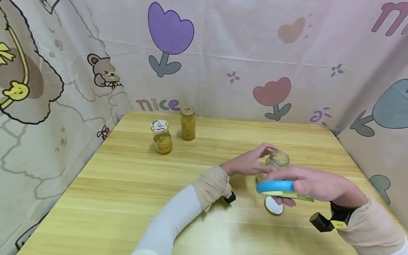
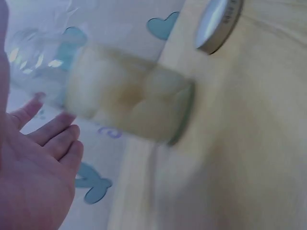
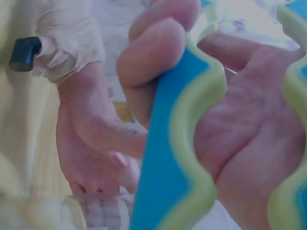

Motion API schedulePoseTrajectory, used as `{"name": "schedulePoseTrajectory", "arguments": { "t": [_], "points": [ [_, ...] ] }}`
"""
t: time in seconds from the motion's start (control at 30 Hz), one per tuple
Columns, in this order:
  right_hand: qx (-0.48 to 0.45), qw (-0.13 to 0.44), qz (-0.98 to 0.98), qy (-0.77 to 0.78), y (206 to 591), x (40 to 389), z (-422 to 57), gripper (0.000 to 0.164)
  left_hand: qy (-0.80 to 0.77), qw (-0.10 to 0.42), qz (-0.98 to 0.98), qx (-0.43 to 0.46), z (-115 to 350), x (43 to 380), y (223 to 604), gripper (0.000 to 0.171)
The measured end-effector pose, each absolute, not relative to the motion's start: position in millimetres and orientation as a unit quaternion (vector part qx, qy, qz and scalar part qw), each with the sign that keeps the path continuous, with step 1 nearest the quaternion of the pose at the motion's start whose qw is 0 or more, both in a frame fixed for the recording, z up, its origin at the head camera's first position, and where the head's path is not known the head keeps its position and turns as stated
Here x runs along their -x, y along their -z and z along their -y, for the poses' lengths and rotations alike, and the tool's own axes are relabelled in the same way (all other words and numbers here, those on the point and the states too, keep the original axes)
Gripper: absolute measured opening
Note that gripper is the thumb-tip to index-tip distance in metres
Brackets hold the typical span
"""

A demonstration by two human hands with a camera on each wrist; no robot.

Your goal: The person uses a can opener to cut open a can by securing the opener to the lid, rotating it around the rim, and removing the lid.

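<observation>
A glass jar (image 1: 278, 160) stands at the right of the table with no lid on its mouth. Pale, rounded pieces fill its lower part, blurred in the left wrist view. My left hand (image 1: 247, 163) reaches to the jar's left side, its fingers spread and loosely bent near the glass. In front of the jar my right hand (image 1: 322, 185) grips a blue and yellow-green jar opener (image 1: 275, 186) with wavy inner edges, clearest in the right wrist view. A round lid (image 1: 274, 205) lies on the table just below the opener, white side up.
Two closed jars of yellowish pieces stand farther back on the left: a short jar (image 1: 163, 141) with a patterned lid and a taller jar (image 1: 188, 125) with a gold lid. Behind the wooden table (image 1: 127, 184) hangs a printed cloth (image 1: 220, 42), which also runs along both sides.
</observation>
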State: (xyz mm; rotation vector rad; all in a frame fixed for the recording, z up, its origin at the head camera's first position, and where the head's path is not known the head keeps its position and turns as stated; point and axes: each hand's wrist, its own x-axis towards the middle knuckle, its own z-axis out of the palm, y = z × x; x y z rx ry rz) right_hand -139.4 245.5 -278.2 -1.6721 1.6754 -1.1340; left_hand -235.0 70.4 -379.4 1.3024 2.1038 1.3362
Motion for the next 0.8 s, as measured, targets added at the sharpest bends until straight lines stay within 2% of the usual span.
{"name": "schedulePoseTrajectory", "arguments": {
  "t": [0.13, 0.33, 0.57, 0.8],
  "points": [
    [0.638, 0.205, -0.599, 0.438, 279.4, 141.5, -242.8, 0.056, -0.484, 0.120, -0.753, -0.429, -48.4, 241.4, 370.1, 0.056],
    [0.625, 0.195, -0.591, 0.471, 283.0, 142.9, -238.9, 0.061, -0.564, 0.044, -0.759, -0.322, -12.0, 254.3, 362.9, 0.038],
    [0.582, 0.164, -0.604, 0.519, 281.8, 145.1, -230.4, 0.065, -0.591, -0.087, -0.777, -0.200, 30.7, 270.9, 357.3, 0.024],
    [0.569, 0.125, -0.613, 0.534, 276.3, 149.5, -222.4, 0.070, -0.636, -0.210, -0.728, -0.144, 56.9, 285.2, 352.6, 0.017]
  ]
}}
